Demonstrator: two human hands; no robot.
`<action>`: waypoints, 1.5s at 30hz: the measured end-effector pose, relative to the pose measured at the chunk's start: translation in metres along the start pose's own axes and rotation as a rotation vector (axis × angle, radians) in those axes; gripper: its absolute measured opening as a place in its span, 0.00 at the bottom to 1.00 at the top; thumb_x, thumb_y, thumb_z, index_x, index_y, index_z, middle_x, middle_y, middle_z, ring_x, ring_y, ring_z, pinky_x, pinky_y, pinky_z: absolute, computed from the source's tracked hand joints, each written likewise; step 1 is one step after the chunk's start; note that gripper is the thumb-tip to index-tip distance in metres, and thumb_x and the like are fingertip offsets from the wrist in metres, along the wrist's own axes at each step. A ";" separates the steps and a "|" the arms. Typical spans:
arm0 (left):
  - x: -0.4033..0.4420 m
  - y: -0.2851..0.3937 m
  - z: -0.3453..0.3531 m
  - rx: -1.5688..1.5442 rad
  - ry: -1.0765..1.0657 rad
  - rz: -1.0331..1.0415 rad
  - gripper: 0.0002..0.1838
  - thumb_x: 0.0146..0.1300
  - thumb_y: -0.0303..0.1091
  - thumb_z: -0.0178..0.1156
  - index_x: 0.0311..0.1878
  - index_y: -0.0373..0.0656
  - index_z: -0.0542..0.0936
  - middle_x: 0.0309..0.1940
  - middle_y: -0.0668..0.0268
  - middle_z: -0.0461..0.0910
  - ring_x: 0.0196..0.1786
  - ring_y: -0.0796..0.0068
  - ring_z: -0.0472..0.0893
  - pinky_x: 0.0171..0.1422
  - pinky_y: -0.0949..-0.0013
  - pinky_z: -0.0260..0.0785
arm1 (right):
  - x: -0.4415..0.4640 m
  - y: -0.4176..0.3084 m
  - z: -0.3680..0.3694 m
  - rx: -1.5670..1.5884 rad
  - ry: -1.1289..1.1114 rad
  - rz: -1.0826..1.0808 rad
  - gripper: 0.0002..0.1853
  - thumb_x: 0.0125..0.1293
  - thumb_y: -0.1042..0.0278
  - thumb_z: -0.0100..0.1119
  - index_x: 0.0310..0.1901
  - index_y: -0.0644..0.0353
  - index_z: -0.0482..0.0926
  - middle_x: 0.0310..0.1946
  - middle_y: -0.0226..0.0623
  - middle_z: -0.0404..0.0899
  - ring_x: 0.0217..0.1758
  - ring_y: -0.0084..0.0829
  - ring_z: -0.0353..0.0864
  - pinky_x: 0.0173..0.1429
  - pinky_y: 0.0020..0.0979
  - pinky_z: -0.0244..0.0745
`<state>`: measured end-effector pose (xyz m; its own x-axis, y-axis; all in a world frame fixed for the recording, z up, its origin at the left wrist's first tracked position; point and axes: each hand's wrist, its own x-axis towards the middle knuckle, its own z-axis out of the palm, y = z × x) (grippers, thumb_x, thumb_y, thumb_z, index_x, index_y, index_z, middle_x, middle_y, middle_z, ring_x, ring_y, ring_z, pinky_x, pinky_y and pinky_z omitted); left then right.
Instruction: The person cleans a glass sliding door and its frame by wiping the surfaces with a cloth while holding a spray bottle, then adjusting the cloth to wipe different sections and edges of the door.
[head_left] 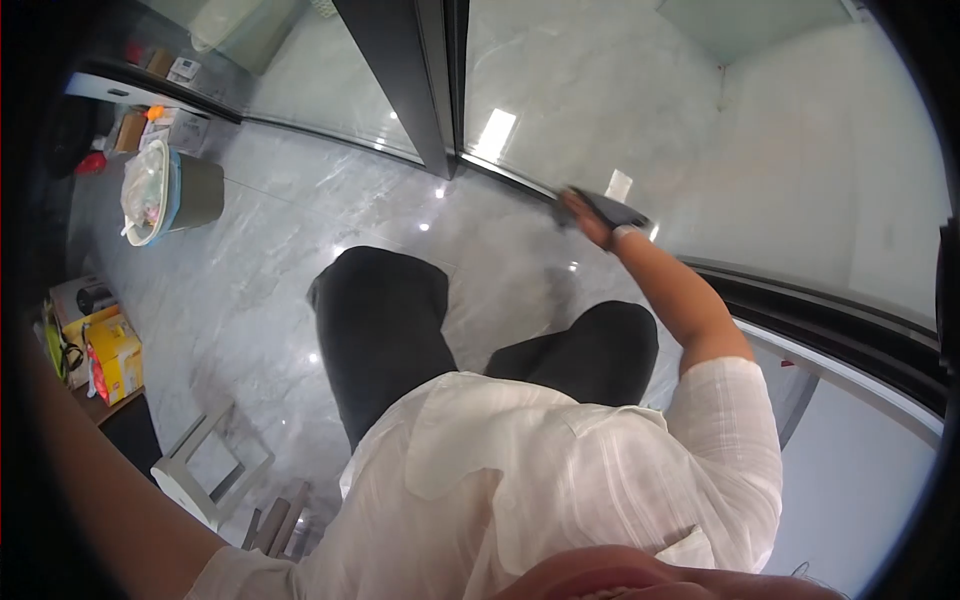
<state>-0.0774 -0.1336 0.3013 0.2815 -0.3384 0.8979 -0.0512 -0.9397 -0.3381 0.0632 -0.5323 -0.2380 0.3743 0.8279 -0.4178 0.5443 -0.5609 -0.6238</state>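
Note:
Out in front, at the lower part of a glass panel (800,170), is my right hand (590,220). Motion smears its fingers. A dark flat thing (622,212), perhaps a cloth, shows around the hand against the glass; its kind is not clear. The hand seems closed on it, close to the black bottom frame (510,178) of the panel. My left arm (130,500) reaches up along the left edge of the view, and its hand lies outside the picture. My knees (385,290) are bent low over the grey marble-patterned floor (270,210).
A lined trash bin (195,195) stands at the upper left, with boxes (180,128) behind it. Further down, a yellow package (115,350) sits with other goods. A grey stool-like frame (215,465) is near my left side. A black door post (425,80) rises ahead.

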 end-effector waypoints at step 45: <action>0.034 -0.008 0.018 -0.087 0.059 0.040 0.35 0.75 0.56 0.41 0.61 0.25 0.62 0.67 0.28 0.53 0.72 0.36 0.55 0.74 0.39 0.49 | -0.081 -0.076 -0.073 -0.089 0.157 -0.161 0.33 0.62 0.84 0.42 0.72 0.64 0.60 0.77 0.42 0.53 0.81 0.40 0.48 0.82 0.37 0.43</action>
<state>-0.0499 -0.1363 0.3293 0.2211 -0.3755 0.9000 -0.1453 -0.9253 -0.3504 0.0463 -0.5573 -0.1086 0.3854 0.8996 -0.2052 0.6677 -0.4254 -0.6110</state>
